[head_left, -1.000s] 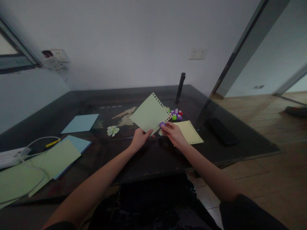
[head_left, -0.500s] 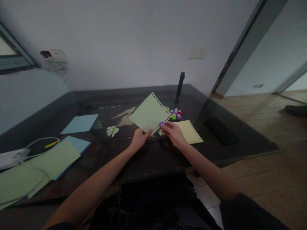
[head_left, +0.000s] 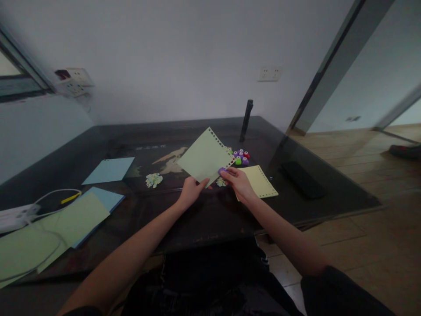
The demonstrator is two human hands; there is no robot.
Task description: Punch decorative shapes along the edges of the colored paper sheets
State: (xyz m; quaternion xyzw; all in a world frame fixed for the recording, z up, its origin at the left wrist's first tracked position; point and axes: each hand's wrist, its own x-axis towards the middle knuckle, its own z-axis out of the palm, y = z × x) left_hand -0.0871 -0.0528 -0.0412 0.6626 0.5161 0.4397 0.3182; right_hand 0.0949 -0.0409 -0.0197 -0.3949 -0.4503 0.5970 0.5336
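Observation:
A pale green sheet of paper [head_left: 202, 157] is held up at a slant above the table, a row of small punched holes along its upper right edge. My left hand [head_left: 193, 191] pinches its lower corner, thumb on top. My right hand [head_left: 240, 182] is closed on a small purple craft punch [head_left: 222, 170] at the sheet's right edge, below the row of holes. Behind the sheet stand several purple, green and red craft punches [head_left: 241, 156]. A pile of punched paper bits [head_left: 221, 181] shows partly between my hands.
On the dark table [head_left: 184, 224] lie a yellowish punched sheet [head_left: 261, 182], a heap of paper bits [head_left: 154, 180], a blue sheet [head_left: 110, 170] and stacked green and blue paper [head_left: 82, 215]. A white power strip [head_left: 16, 218] with cables, a black upright stand [head_left: 246, 120] and a black oblong object [head_left: 302, 179] are also there.

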